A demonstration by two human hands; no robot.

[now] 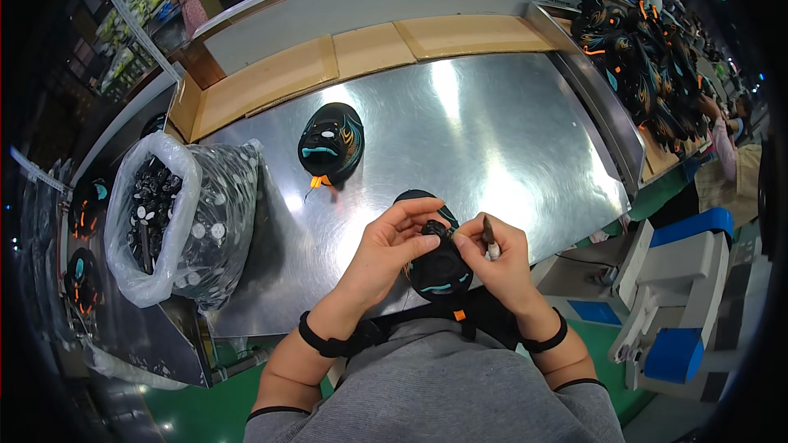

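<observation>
In front of my body, a black shoe upper [442, 269] with teal trim and an orange heel tab lies at the table's near edge. My left hand [392, 239] is closed, its thumb and fingers pinching a small black part [435, 230] on the upper. From the other side, my right hand [499, 258] presses thumb and forefinger near the same spot. A slim pen-like tool [491, 239] with a dark brown shaft and whitish end is tucked in its fingers. Farther off and left stands another black shoe upper [332, 143], with teal and gold patterning and an orange tab.
A clear plastic bag [226, 221] of black pieces with white discs stands on the left. Cardboard [369, 57] lines the metal table's [427, 139] back. Many similar uppers [648, 74] are heaped at the right beyond a metal divider. A white-and-blue machine [669, 279] stands near right; people work around.
</observation>
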